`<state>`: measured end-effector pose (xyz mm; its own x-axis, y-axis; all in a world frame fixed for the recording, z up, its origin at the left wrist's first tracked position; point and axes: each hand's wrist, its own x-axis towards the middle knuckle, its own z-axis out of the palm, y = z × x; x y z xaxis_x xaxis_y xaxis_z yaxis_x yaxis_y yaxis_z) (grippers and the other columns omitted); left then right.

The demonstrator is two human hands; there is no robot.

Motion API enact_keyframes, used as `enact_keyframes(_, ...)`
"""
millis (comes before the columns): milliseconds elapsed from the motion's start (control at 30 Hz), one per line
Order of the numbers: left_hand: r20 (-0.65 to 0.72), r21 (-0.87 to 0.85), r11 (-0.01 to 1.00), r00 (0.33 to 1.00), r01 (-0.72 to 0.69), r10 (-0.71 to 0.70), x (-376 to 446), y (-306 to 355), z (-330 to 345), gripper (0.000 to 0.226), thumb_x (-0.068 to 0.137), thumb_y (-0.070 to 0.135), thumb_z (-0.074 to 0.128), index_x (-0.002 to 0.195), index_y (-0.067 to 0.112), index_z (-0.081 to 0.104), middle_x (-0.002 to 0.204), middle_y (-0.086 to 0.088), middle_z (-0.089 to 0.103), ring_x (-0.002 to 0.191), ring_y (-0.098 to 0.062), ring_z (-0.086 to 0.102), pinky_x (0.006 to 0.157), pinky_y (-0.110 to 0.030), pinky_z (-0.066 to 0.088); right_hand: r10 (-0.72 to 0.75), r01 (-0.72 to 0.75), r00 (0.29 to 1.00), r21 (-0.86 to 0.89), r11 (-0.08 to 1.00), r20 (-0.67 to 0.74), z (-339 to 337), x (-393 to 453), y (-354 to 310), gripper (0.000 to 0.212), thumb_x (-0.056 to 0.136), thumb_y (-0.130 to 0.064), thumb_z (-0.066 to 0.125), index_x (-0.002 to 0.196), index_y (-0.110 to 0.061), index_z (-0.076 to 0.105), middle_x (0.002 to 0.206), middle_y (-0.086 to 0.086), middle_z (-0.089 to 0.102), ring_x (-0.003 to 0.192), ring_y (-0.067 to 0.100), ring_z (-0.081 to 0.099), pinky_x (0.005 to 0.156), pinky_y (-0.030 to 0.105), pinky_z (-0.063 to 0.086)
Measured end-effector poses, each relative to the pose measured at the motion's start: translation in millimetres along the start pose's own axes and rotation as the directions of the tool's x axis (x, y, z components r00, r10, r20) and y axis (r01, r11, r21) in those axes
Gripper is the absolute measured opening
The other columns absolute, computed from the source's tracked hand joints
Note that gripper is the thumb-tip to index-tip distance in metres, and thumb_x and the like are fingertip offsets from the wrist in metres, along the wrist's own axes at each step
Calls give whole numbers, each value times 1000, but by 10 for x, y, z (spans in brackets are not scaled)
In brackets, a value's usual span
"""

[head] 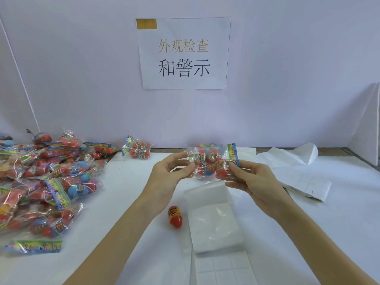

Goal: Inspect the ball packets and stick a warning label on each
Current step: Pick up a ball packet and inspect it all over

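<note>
- I hold one ball packet (211, 161) up off the table (127, 194), between my two hands at about 12 o'clock from me, in the middle of the view.
- My left hand (166, 177) pinches the packet's plain clear end with thumb and fingertips; my right hand (253, 182) pinches the end with the colourful header card (233, 155). Both are clamped on the same packet, one at each end.
- The packet's long axis runs from 9 o'clock to 3 o'clock, stretched flat between the hands, its broad face turned toward me.
- The label strip (213, 219) lies on the table directly under the packet, at 6 o'clock from it, running toward me; I judge the right hand slightly nearer to it.
- For the sticking step I expect one hand must let go and drop to 6 o'clock while the other keeps the packet.
- A loose red ball (175, 216) lies just beside the strip at its 9 o'clock.
- The heap of packets (45, 182) sits well apart at 9 o'clock; a single packet (137, 149) lies at 11 o'clock by the wall.
</note>
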<state>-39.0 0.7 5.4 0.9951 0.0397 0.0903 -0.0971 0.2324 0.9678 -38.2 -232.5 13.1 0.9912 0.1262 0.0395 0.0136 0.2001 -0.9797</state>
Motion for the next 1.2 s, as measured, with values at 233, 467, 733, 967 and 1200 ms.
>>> enact_keyframes(233, -46, 220, 975, 998, -34, 45, -46, 10, 28, 14, 99, 19, 70, 101, 5, 70, 88, -8, 76, 69, -28, 73, 63, -30, 58, -99, 92, 995, -176, 980, -31, 5, 0, 8, 17, 103, -11, 62, 113, -8, 76, 98, 10, 81, 92, 26, 79, 66, 23, 60)
enact_keyframes(467, -1, 71, 997, 1000, 1, -1, -87, 18, 94, 12, 101, 11, 66, 97, 0, 64, 98, -17, 79, 86, -38, 78, 72, -36, 65, 31, -35, 999, 138, 990, 28, -58, 25, -21, 46, 98, -46, 61, 127, -12, 69, 116, 11, 78, 108, 25, 75, 88, 31, 56)
enact_keyframes(733, 82, 34, 999, 997, -15, 12, -121, -18, 158, 13, 101, 11, 65, 102, 0, 60, 104, -19, 79, 97, -37, 77, 85, -40, 64, -24, 42, 997, -275, 961, 71, 123, -57, 98, 32, 91, -29, 78, 121, -21, 69, 91, 7, 81, 89, 15, 77, 84, 31, 57)
enact_keyframes(967, -26, 154, 988, 1000, -3, 7, -97, 34, 98, 14, 96, 23, 74, 107, 15, 71, 116, -10, 75, 105, -26, 73, 83, -35, 63, -115, 133, 990, -280, 951, 79, 3, -18, 11, 27, 96, -16, 74, 119, -30, 70, 84, 6, 77, 90, 19, 76, 90, 40, 58)
enact_keyframes(1200, 182, 168, 986, 983, -22, -9, -101, 26, 134, 70, 80, 60, 79, 137, 31, 48, 126, -9, 70, 108, -22, 74, 91, -43, 61, -479, 559, 820, -612, 559, 313, 174, -122, 99, 32, 98, -10, 70, 122, -30, 72, 97, -12, 76, 94, 15, 70, 81, 24, 53)
